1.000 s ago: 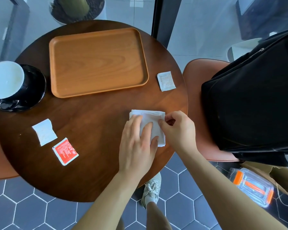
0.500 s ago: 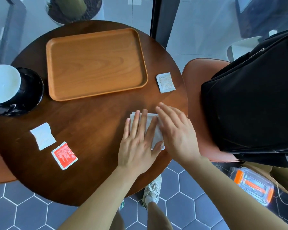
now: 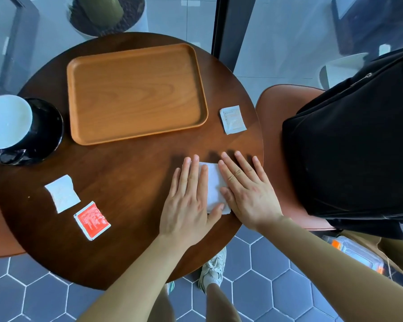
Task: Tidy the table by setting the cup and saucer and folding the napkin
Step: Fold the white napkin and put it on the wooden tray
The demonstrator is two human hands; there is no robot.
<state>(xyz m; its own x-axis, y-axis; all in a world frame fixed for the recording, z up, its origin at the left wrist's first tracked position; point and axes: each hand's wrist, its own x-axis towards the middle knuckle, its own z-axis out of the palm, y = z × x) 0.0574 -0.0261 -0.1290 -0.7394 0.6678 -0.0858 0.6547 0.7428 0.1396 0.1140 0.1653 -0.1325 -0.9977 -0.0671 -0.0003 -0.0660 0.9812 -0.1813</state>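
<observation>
Start with the wooden tray (image 3: 135, 94), the one big holder here: a rounded rectangle of warm, grained wood with a low raised lip, and nothing lies in it. Left of the tray, at the table's edge, the cup (image 3: 7, 122) stands on the saucer (image 3: 49, 129). The cup is glossy black outside and white within, its bowl showing no drink, its handle curling toward the person; the saucer is a shiny black disc.

The table (image 3: 126, 182) is a dark brown round with fine wood grain and a soft sheen.

Below the tray's right corner, near the table's near-right edge, lies the napkin (image 3: 213, 184), a white folded rectangle of soft paper. Both hands press on it, palms down. The left hand (image 3: 189, 201) is spread flat, fingers straight, covering the napkin's left side, thumb at its near edge. The right hand (image 3: 247, 191) is equally flat and splayed over its right side. Neither grips anything.

Right of the tray sits a white sachet (image 3: 232, 119), flat and square, with faint print too small to read. Below the tray's left corner lies a torn white wrapper (image 3: 62, 194), crinkled, and just beside it a red packet (image 3: 92, 220) with a white border and pale lettering too fine to make out.
</observation>
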